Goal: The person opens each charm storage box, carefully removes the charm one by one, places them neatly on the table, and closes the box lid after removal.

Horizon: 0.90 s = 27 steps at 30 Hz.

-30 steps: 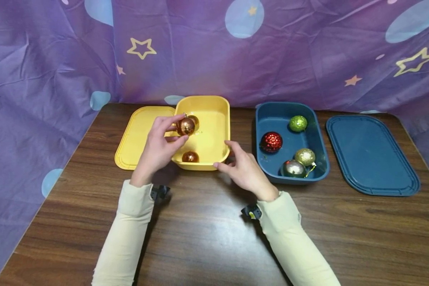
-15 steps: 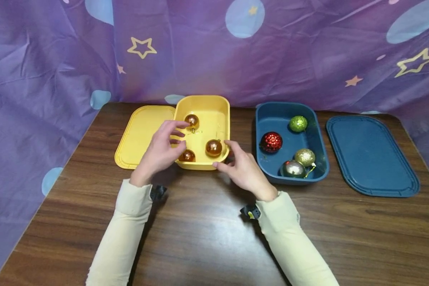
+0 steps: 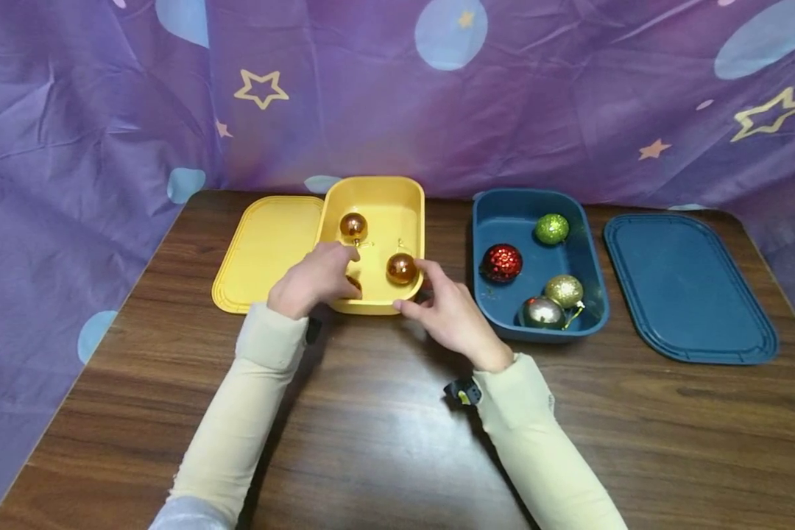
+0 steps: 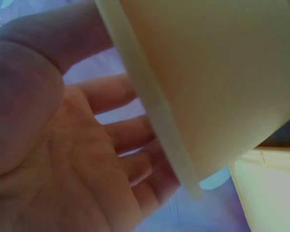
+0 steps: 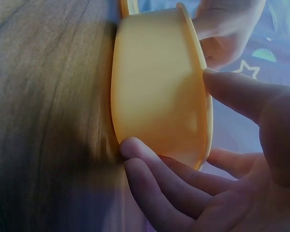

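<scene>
In the head view my left hand (image 3: pixel 318 276) reaches over the near-left rim of the yellow box (image 3: pixel 391 309). Its fingers and thumb are around a copper-coloured bauble (image 3: pixel 354 284), mostly hidden by the hand; whether they grip it I cannot tell. The left wrist view has the box wall (image 4: pixel 222 82) covering the fingertips. Two more shiny copper baubles lie inside, one at the far left (image 3: pixel 354 225) and one at the near right (image 3: pixel 401 269). My right hand (image 3: pixel 453 313) holds the box's near-right corner, thumb at the rim and fingers along the outer wall (image 5: pixel 154 87).
A yellow lid (image 3: pixel 258 258) lies left of the yellow box. To the right stands a blue box (image 3: pixel 536 335) with a red bauble (image 3: pixel 502 263), a green one (image 3: pixel 552 229), a gold one (image 3: pixel 564 291) and a silvery one (image 3: pixel 543 313). Beyond it lies a blue lid (image 3: pixel 692 287).
My left hand let go of a copper bauble, which now lies at the box's near right. The hand then moved down to the near-left bauble. My right hand stayed on the corner.
</scene>
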### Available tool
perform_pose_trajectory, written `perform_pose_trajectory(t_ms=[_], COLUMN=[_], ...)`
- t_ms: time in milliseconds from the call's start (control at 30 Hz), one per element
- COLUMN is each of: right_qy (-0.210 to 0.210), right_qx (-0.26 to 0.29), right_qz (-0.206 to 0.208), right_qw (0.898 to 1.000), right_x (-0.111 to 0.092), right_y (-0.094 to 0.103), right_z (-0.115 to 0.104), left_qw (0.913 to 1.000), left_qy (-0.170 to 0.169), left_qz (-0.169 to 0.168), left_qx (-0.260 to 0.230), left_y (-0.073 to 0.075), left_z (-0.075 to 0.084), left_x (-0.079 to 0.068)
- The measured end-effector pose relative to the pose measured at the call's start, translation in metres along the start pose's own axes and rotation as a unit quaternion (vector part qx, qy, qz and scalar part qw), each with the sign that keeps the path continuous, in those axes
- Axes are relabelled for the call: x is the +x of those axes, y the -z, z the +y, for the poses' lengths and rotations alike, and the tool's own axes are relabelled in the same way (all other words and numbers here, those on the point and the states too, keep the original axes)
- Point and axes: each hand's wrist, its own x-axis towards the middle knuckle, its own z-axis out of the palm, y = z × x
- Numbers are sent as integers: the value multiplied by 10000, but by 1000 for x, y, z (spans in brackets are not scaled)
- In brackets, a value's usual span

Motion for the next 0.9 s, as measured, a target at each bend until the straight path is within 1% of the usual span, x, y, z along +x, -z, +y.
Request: perform_pose_trajectory(t_ms=[67, 167, 267, 333, 467, 567, 700, 800, 900], right_qy=[20, 47, 48, 40, 28, 30, 13, 2, 8], right_qx=[-25, -55, -76, -75, -53, -40, -44, -37, -31], right_qz=[6, 11, 10, 3, -3, -10, -32, -56, -57], right_qw=[10000, 10000, 10000, 10000, 10000, 10000, 10000, 10000, 10000], right_x=[0, 1, 0, 0, 1, 1, 0, 0, 1], right_y=[0, 0, 0, 0, 0, 0, 0, 1, 1], right_z=[0, 1, 1, 1, 1, 1, 0, 0, 1], left_qw=[9999, 9989, 9979, 9976, 9979, 9987, 9979, 9948, 9896], left_qy=[149, 414, 540, 559, 531, 342, -83, -369, -594], left_qz=[-30, -225, -352, -380, -286, -117, 213, 543, 897], left_qx=[58, 2, -95, -131, -236, -363, -600, -776, -955], left_y=[2, 3, 4, 3, 2, 1, -2, -4, -6], left_z=[1, 2, 2, 2, 1, -2, -8, -13, -18], left_x=[0, -1, -1, -1, -1, -2, -5, -9, -16])
